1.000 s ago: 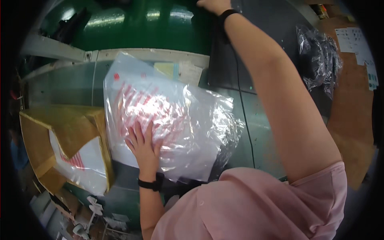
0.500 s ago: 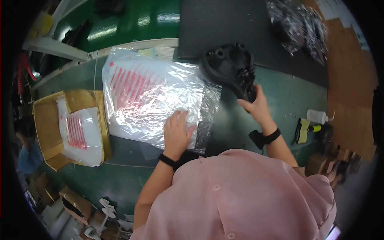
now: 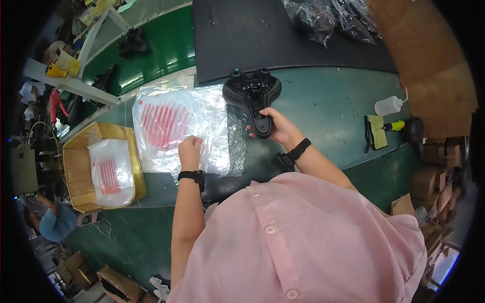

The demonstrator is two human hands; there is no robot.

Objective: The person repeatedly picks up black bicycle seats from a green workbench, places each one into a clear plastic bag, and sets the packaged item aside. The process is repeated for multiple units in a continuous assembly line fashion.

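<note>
A black bicycle saddle (image 3: 251, 91) is held up over the bench with its underside and fittings showing. My right hand (image 3: 275, 126) grips it by the narrow nose, thumb on the underside. To the left lies a stack of clear plastic bags (image 3: 214, 108) with red printed lines. My left hand (image 3: 190, 151) is closed over the stack's near part, fingers curled and pinching the top bag; the fingertips are partly hidden. Both wrists wear black bands.
A yellow-edged carton (image 3: 81, 151) with more printed bags stands left. Behind is a black mat (image 3: 242, 40) with plastic-wrapped items (image 3: 328, 17). At right are a white squeeze bottle (image 3: 388, 106) and a yellow cloth (image 3: 376, 132). Another saddle (image 3: 133, 41) lies on the green surface beyond; a person (image 3: 56, 222) is far left.
The saddle has come left and nearer to me, turning so its nose points at me. My left hand has gone from spread fingers on the bags to a closed pinch. The view has shifted.
</note>
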